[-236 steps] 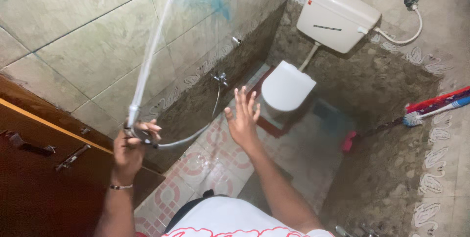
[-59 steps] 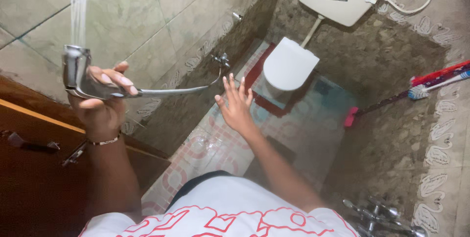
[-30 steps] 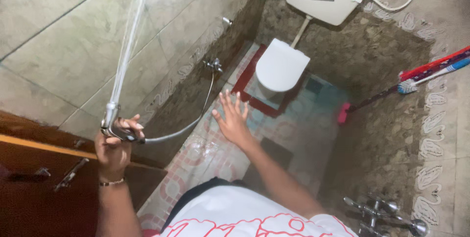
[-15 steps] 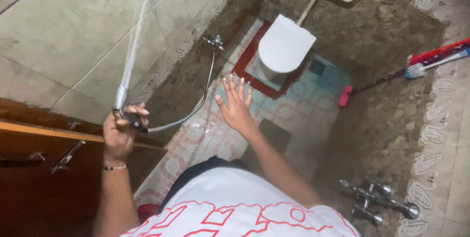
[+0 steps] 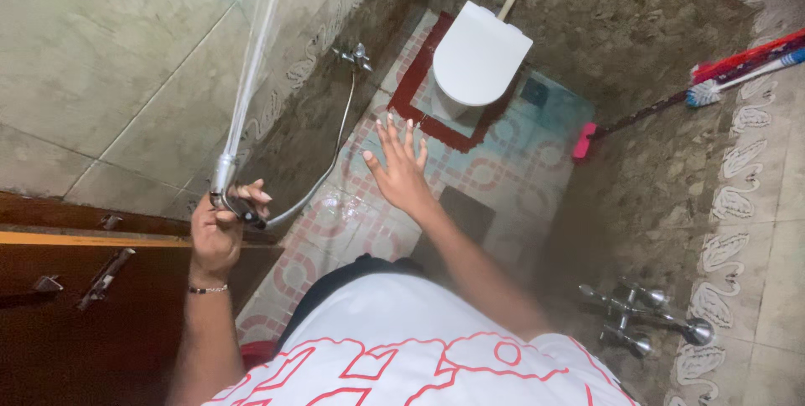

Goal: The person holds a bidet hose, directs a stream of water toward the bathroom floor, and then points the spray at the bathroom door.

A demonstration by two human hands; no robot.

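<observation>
Tiled bathroom wall [image 5: 101, 79] under spray from hand sprayer [image 5: 225, 179], gripped tight in left hand [image 5: 216, 234] with hose [image 5: 331, 163] running to wall tap [image 5: 355, 57], right hand [image 5: 396, 173] empty, fingers spread above wet patterned floor [image 5: 503, 171] — slipping risk, likely splashback onto wooden door [image 5: 75, 288].

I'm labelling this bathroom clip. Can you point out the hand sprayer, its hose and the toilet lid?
hand sprayer [image 5: 223, 178]: head view, on the metal head above the left hand's fingers.
hose [image 5: 334, 158]: head view, mid-length, below the wall tap.
toilet lid [image 5: 480, 54]: head view, centre of the shut white lid.
</observation>
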